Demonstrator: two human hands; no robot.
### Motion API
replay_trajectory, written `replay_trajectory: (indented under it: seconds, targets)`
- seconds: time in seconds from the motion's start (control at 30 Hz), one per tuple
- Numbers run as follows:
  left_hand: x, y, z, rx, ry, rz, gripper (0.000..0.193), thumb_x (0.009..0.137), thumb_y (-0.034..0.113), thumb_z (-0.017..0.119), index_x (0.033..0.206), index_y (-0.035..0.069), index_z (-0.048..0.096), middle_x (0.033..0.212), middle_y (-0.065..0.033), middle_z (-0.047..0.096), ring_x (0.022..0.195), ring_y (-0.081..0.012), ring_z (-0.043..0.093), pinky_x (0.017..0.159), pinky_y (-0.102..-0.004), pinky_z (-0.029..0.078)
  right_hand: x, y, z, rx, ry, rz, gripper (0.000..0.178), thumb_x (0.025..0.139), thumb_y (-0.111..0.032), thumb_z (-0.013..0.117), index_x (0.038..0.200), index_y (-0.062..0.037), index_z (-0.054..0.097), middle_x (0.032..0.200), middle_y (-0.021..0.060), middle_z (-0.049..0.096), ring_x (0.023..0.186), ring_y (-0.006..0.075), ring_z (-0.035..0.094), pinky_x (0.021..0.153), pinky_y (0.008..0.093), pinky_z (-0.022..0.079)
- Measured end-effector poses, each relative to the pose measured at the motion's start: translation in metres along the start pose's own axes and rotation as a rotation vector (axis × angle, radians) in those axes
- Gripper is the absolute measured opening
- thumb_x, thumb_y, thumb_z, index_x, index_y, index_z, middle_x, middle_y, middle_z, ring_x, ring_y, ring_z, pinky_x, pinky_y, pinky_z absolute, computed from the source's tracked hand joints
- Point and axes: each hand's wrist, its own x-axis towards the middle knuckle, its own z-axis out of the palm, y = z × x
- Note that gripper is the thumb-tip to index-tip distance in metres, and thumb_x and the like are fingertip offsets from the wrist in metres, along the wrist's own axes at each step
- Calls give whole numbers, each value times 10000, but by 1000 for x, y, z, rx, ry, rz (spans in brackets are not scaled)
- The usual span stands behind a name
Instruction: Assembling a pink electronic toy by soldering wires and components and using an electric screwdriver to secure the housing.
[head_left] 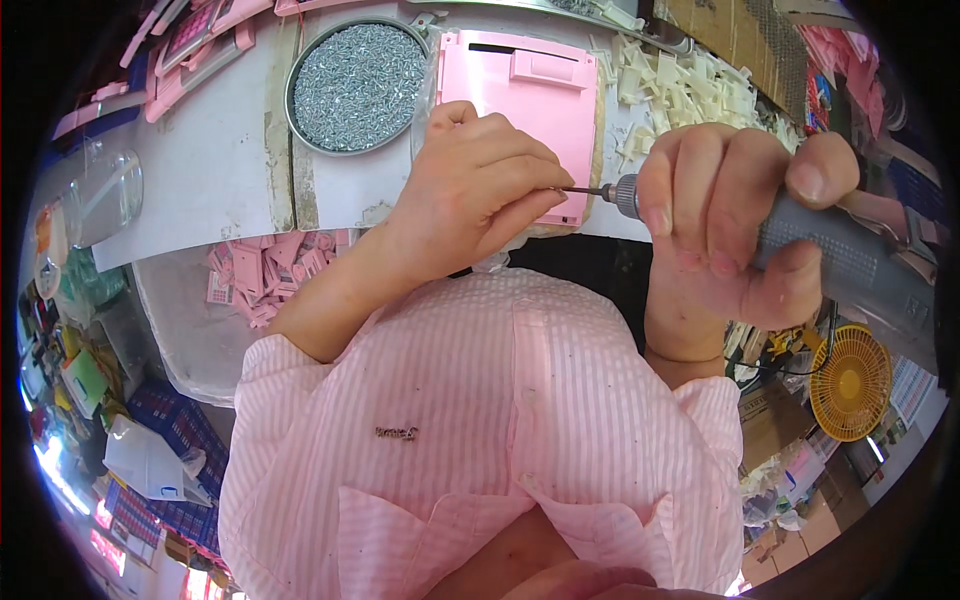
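My right hand is wrapped round a grey electric screwdriver, whose thin bit points left. At the bit's tip, the thumb and fingers of my left hand are pinched together; whatever they hold is too small or too hidden to name. Both hands are over the near part of a pink plastic housing, which lies flat on the table and has a slot and a raised block along its far edge. Left of it sits a round metal dish full of small silver screws.
Cream plastic pieces are heaped right of the housing. More pink housings lie at the far left of the white table. A lined tub below its near edge holds small pink parts. At the right is a yellow basket.
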Motion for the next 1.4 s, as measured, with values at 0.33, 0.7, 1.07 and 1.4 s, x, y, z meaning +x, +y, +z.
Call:
replay_trajectory:
  seconds: [0.33,0.7,1.07,1.4]
  targets:
    - [9,-8,-14,118,164,-94,183,737,186,806,877,139,697,888,-11,668,822,-201,605,849,-384,360,6,12,-3,-123,233,-51,289,981,-251,539,1240,-125,510,643,-12,461,570,143,415,607,336,421]
    - [-27,-83,-83,652,123,-348,108,827,255,718,892,168,720,932,33,662,956,-216,585,903,-437,354,28,67,-68,-264,514,-122,143,958,-86,573,1064,-54,483,603,28,475,456,120,449,524,312,476]
    - [-16,-96,-87,596,47,-436,146,908,165,621,852,32,643,852,-67,646,823,-247,609,808,-366,420,27,87,-69,-468,475,5,176,915,-56,616,994,-59,459,622,9,458,466,109,462,507,321,485]
    - [-4,-30,-56,30,73,-133,124,796,26,737,903,65,687,920,-45,692,860,-183,630,846,-317,409,49,13,-28,157,169,17,313,981,-312,513,1212,-125,613,649,-60,431,579,96,363,652,299,366]
